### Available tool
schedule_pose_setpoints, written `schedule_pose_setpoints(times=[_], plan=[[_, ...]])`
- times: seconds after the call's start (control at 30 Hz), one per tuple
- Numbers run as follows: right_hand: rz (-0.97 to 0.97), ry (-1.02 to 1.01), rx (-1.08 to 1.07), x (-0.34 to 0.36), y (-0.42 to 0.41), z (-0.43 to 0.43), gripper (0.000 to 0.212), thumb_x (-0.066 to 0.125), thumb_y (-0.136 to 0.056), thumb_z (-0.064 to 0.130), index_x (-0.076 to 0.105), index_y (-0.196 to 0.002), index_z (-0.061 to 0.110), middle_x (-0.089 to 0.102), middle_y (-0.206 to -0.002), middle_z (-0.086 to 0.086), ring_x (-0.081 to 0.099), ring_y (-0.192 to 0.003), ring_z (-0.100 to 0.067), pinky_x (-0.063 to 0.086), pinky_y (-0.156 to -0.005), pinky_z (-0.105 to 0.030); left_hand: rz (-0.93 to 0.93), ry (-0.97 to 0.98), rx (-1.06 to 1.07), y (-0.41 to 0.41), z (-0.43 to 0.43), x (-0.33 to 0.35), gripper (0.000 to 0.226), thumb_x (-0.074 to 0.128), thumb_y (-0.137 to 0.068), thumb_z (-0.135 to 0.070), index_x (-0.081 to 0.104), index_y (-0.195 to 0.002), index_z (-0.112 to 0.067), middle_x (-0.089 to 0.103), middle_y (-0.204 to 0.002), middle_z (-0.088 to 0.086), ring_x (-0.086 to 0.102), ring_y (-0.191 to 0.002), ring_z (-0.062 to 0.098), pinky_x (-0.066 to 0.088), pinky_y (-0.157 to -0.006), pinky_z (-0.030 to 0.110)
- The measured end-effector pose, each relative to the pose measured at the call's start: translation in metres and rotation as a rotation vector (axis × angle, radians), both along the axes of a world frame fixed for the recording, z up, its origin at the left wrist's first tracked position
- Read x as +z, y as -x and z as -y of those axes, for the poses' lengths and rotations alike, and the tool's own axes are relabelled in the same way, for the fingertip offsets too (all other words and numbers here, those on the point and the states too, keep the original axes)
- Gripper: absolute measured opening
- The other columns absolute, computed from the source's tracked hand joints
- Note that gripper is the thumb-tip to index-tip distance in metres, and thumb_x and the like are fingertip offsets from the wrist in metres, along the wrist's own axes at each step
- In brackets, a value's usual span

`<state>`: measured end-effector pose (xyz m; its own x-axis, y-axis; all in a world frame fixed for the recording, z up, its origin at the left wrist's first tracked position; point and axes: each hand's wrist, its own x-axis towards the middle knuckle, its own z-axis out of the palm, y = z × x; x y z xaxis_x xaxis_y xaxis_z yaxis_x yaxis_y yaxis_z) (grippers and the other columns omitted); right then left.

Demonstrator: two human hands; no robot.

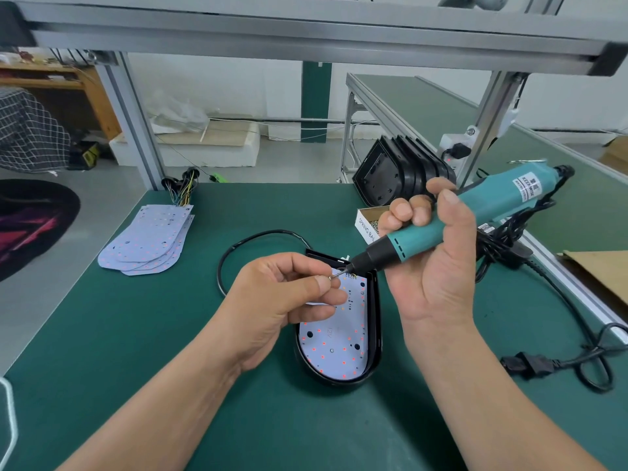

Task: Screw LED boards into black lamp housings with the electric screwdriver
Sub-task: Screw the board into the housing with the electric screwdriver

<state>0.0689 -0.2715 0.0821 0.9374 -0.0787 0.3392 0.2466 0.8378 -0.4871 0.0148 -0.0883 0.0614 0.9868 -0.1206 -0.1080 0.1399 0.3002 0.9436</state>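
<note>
A black lamp housing [373,321] lies at the middle of the green table with a white LED board [334,351] seated inside it. My right hand [438,266] grips a teal electric screwdriver [455,219], tilted so its bit points down-left over the housing's far end. My left hand [289,300] pinches a small screw [332,276] between thumb and forefinger, right at the bit's tip. The left fingers hide part of the board's upper half.
A stack of spare LED boards [149,239] with wires lies at the left. Black housings [401,171] lean in a row at the back right, beside a small box of screws [368,220]. Black cables [560,355] run along the right. A metal frame [136,124] stands behind.
</note>
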Motion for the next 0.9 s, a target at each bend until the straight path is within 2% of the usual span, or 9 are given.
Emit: schedule_pose_setpoints(times=[0.2, 0.33, 0.57, 0.67, 0.73, 0.8, 0.83, 0.9], plan=[[-0.006, 0.013, -0.002, -0.001, 0.000, 0.000, 0.012, 0.052, -0.103, 0.018, 0.064, -0.103, 0.017, 0.048, -0.072, 0.002, 0.054, -0.074, -0.016, 0.049, -0.074, -0.028, 0.014, -0.018, -0.009, 0.000, -0.001, -0.002, 0.020, 0.074, -0.093, 0.004, 0.082, -0.085, -0.013, 0.079, -0.097, 0.021, 0.080, -0.089, 0.031, 0.063, -0.067, 0.027], [-0.005, 0.047, -0.011, -0.003, 0.000, -0.002, 0.009, 0.054, -0.105, 0.021, 0.062, -0.105, 0.018, 0.050, -0.073, 0.002, 0.055, -0.076, -0.017, 0.049, -0.076, -0.029, 0.089, -0.117, 0.039, -0.001, 0.000, -0.005, 0.021, 0.073, -0.094, 0.005, 0.081, -0.085, -0.013, 0.080, -0.094, 0.020, 0.081, -0.088, 0.031, 0.063, -0.068, 0.027], [-0.086, 0.002, -0.003, -0.008, -0.003, -0.003, 0.010, 0.057, -0.105, 0.028, 0.060, -0.103, 0.018, 0.047, -0.074, 0.003, 0.053, -0.074, -0.016, 0.050, -0.076, -0.031, 0.175, -0.247, 0.068, -0.004, -0.003, -0.009, 0.010, 0.072, -0.095, 0.004, 0.076, -0.097, -0.005, 0.081, -0.093, 0.015, 0.080, -0.084, 0.026, 0.056, -0.055, 0.024], [-0.108, -0.025, -0.011, -0.010, -0.005, -0.004, 0.011, 0.058, -0.105, 0.028, 0.060, -0.102, 0.017, 0.047, -0.074, 0.002, 0.053, -0.073, -0.016, 0.050, -0.077, -0.031, 0.184, -0.231, 0.036, -0.004, -0.003, -0.009, 0.015, 0.073, -0.096, 0.001, 0.075, -0.108, -0.007, 0.082, -0.100, 0.011, 0.080, -0.084, 0.027, 0.055, -0.053, 0.024], [-0.115, -0.033, -0.020, -0.011, -0.007, -0.004, 0.012, 0.058, -0.105, 0.028, 0.060, -0.100, 0.017, 0.047, -0.073, 0.002, 0.054, -0.072, -0.016, 0.050, -0.077, -0.031, 0.188, -0.197, 0.020, -0.005, -0.006, -0.008, 0.023, 0.077, -0.095, -0.006, 0.073, -0.117, -0.011, 0.081, -0.107, 0.008, 0.079, -0.084, 0.028, 0.054, -0.052, 0.025], [-0.117, -0.050, -0.026, -0.011, -0.009, -0.002, 0.012, 0.059, -0.105, 0.026, 0.061, -0.100, 0.016, 0.046, -0.073, 0.001, 0.053, -0.072, -0.017, 0.050, -0.077, -0.031, 0.174, -0.182, 0.094, -0.008, -0.010, -0.008, 0.029, 0.076, -0.089, -0.021, 0.073, -0.118, -0.018, 0.081, -0.102, 0.008, 0.075, -0.075, 0.027, 0.051, -0.048, 0.025], [-0.118, -0.056, -0.028, -0.012, -0.011, -0.001, 0.011, 0.060, -0.104, 0.026, 0.062, -0.100, 0.016, 0.047, -0.073, 0.001, 0.053, -0.072, -0.017, 0.050, -0.077, -0.031, 0.155, -0.225, 0.164, -0.011, -0.013, -0.009, 0.032, 0.073, -0.084, -0.028, 0.073, -0.116, -0.021, 0.079, -0.097, 0.008, 0.069, -0.068, 0.024, 0.049, -0.047, 0.025], [-0.121, -0.047, -0.037, -0.014, -0.014, 0.001, 0.009, 0.061, -0.103, 0.024, 0.061, -0.101, 0.016, 0.047, -0.073, 0.001, 0.054, -0.072, -0.016, 0.051, -0.079, -0.032, 0.089, -0.435, 0.275, -0.017, -0.018, -0.014, 0.043, 0.066, -0.078, -0.040, 0.069, -0.120, -0.027, 0.069, -0.089, 0.004, 0.059, -0.059, 0.015, 0.048, -0.047, 0.027]])
